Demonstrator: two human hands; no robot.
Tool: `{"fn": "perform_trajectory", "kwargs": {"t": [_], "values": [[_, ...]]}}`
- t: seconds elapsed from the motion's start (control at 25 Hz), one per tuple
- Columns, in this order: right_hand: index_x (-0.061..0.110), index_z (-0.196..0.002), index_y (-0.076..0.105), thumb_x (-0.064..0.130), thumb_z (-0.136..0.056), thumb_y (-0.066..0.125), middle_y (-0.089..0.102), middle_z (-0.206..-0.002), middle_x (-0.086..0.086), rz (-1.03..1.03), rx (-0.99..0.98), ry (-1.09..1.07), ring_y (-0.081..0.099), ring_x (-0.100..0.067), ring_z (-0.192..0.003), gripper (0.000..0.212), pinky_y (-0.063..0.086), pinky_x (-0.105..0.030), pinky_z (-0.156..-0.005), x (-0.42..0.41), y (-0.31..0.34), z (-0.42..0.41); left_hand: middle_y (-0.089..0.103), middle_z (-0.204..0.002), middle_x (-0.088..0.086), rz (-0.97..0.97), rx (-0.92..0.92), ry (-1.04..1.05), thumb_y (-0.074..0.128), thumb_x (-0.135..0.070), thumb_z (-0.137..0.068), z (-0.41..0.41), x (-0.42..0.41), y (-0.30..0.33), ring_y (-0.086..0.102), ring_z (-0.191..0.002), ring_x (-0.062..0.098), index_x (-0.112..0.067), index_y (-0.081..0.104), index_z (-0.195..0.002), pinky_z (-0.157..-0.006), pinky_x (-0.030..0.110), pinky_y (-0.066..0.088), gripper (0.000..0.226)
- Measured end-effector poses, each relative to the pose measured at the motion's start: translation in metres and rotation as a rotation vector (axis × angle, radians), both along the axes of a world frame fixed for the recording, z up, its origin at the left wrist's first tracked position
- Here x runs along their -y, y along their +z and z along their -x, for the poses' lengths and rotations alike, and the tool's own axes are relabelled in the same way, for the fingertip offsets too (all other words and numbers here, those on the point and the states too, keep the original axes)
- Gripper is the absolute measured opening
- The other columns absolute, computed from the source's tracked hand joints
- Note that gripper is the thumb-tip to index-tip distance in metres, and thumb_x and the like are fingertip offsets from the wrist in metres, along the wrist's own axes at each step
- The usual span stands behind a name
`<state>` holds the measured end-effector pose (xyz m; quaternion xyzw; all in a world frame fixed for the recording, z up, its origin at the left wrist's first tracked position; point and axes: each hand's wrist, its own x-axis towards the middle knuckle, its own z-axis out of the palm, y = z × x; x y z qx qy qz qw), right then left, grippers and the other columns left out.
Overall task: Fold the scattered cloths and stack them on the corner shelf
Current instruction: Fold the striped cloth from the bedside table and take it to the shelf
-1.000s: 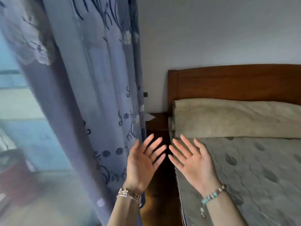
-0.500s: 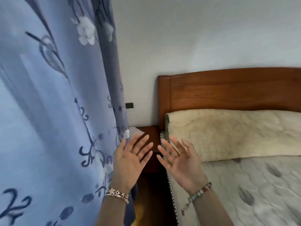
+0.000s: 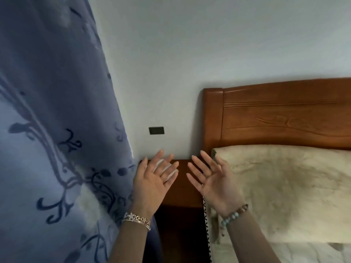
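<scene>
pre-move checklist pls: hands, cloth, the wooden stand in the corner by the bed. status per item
1. Left hand free: ok, fingers straight, no grip on anything.
2. Right hand free: ok, palm open, holds nothing.
3. Wooden stand in view: ok, it sits between the blue curtain and the bed's headboard.
4. Stand top free for stacking: cannot tell, the hands cover much of it.
5. Cloth to fold in view: not ok, only the cream cover on the bed shows.
6. Curtain off the stand: cannot tell, its edge hangs close to the stand's left side.
</scene>
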<state>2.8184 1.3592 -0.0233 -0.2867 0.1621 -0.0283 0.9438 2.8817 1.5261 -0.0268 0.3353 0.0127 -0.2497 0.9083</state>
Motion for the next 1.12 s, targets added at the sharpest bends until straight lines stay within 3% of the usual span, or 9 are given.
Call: {"fn": "perform_trajectory", "kwargs": {"t": [0.36, 0.52, 0.72, 0.84, 0.96, 1.04, 1.12], "values": [[0.015, -0.117, 0.067, 0.040, -0.089, 0.054, 0.068, -0.121, -0.013, -0.033, -0.101, 0.012, 0.062, -0.030, -0.116, 0.041, 0.040, -0.048, -0.107, 0.044, -0.040, -0.184, 0.066, -0.126, 0.008, -0.081, -0.031, 0.019, 0.037, -0.048, -0.096, -0.188, 0.052, -0.030, 0.067, -0.109, 0.025, -0.022, 0.068, -0.115, -0.100, 0.045, 0.042, 0.044], [0.016, -0.113, 0.070, 0.040, -0.091, 0.052, 0.070, -0.118, -0.011, -0.004, -0.137, 0.036, 0.066, -0.027, -0.107, 0.036, 0.043, -0.046, -0.105, 0.046, -0.058, -0.300, 0.066, -0.126, 0.010, -0.092, -0.067, 0.028, 0.038, -0.045, -0.096, -0.287, 0.076, -0.053, 0.065, -0.113, 0.024, -0.020, 0.067, -0.115, -0.098, 0.040, 0.044, 0.043], [0.016, -0.114, 0.068, 0.039, -0.092, 0.051, 0.070, -0.118, -0.010, 0.026, -0.186, 0.067, 0.065, -0.026, -0.110, 0.036, 0.045, -0.045, -0.102, 0.053, -0.112, -0.407, 0.069, -0.121, 0.008, -0.177, -0.137, 0.112, 0.046, -0.043, -0.094, -0.407, 0.061, -0.102, 0.065, -0.112, 0.025, -0.020, 0.069, -0.110, -0.098, 0.040, 0.046, 0.037], [0.013, -0.116, 0.067, 0.034, -0.091, 0.052, 0.070, -0.119, -0.013, 0.053, -0.295, 0.072, 0.064, -0.028, -0.112, 0.036, 0.046, -0.045, -0.101, 0.065, -0.184, -0.454, 0.069, -0.117, 0.007, -0.415, -0.245, 0.163, 0.051, -0.031, -0.096, -0.460, 0.048, -0.183, 0.064, -0.106, 0.024, -0.017, 0.062, -0.118, -0.096, 0.039, 0.048, 0.029], [0.010, -0.118, 0.064, 0.028, -0.091, 0.054, 0.069, -0.118, -0.014, 0.144, -0.401, 0.098, 0.063, -0.029, -0.112, 0.034, 0.049, -0.042, -0.093, 0.073, -0.267, -0.487, 0.067, -0.110, 0.006, -0.775, -0.344, 0.205, 0.064, -0.021, -0.090, -0.482, 0.037, -0.286, 0.064, -0.090, 0.018, -0.013, 0.065, -0.112, -0.082, 0.030, 0.051, 0.024], [0.013, -0.115, 0.066, 0.026, -0.086, 0.059, 0.070, -0.114, -0.009, 0.309, -0.461, 0.143, 0.064, -0.025, -0.108, 0.033, 0.051, -0.039, -0.092, 0.075, -0.327, -0.503, 0.066, -0.109, 0.007, -1.004, -0.338, 0.135, 0.066, -0.018, -0.089, -0.486, 0.038, -0.355, 0.062, -0.087, 0.016, -0.015, 0.068, -0.103, -0.078, 0.026, 0.050, 0.014], [0.018, -0.108, 0.069, 0.019, -0.088, 0.061, 0.070, -0.111, -0.002, 0.570, -0.494, 0.226, 0.065, -0.019, -0.105, 0.021, 0.052, -0.028, -0.085, 0.076, -0.389, -0.520, 0.066, -0.108, 0.004, -1.265, -0.212, -0.005, 0.063, -0.018, -0.092, -0.483, 0.049, -0.418, 0.060, -0.093, 0.014, -0.022, 0.065, -0.097, -0.074, 0.017, 0.045, 0.007]]}}
